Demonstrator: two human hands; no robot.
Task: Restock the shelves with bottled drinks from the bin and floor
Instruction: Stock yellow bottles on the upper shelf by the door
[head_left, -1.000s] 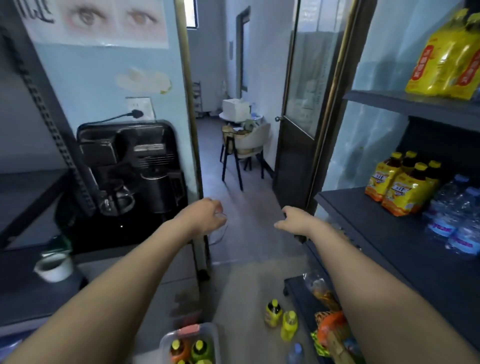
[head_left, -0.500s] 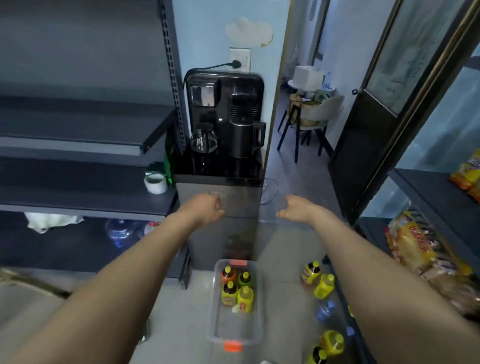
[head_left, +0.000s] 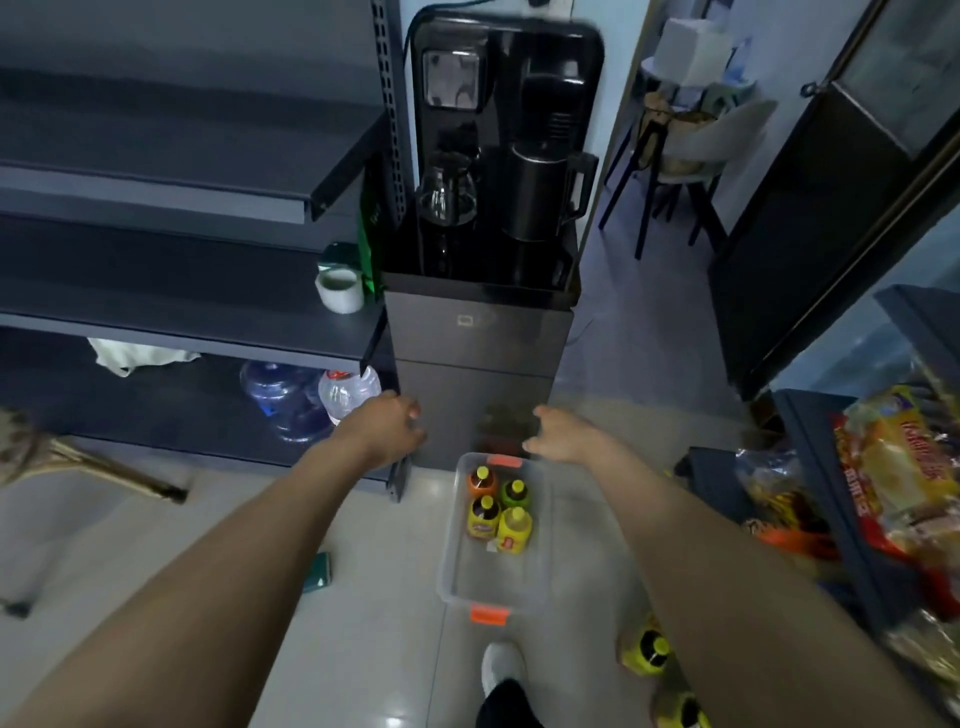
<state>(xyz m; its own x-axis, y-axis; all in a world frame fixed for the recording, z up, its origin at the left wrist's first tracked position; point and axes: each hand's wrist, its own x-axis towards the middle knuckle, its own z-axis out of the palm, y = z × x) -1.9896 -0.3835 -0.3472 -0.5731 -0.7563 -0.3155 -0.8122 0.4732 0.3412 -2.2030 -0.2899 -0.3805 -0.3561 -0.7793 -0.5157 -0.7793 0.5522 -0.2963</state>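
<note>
On the floor ahead of your shoe (head_left: 501, 670) sits the clear bin (head_left: 493, 579), its orange latches at the near and far ends. Four bottles stand upright, huddled at the bin's far end: an orange one (head_left: 480, 480), a green one (head_left: 515, 493), a dark one with a yellow cap (head_left: 483, 518) and a yellow one (head_left: 514, 531), each touching its neighbour. The near half of the bin holds nothing. Two more yellow bottles (head_left: 647, 652) lie on the floor to the right of the bin, partly hidden by your right forearm. Your left hand (head_left: 387, 428) hangs in the air left of the bin's far end with fingers loosely curled and holding nothing. Your right hand (head_left: 558, 434) hovers just above the bin's far right corner, fingers relaxed and slightly spread, also holding nothing and touching no bottle. Behind both hands stands a dark water dispenser (head_left: 480, 364). The grey shelves (head_left: 182, 317) to the left carry a tape roll (head_left: 340, 290), with water jugs (head_left: 283, 395) on the bottom level. Snack bags (head_left: 893, 467) fill the rack on the right.
</note>
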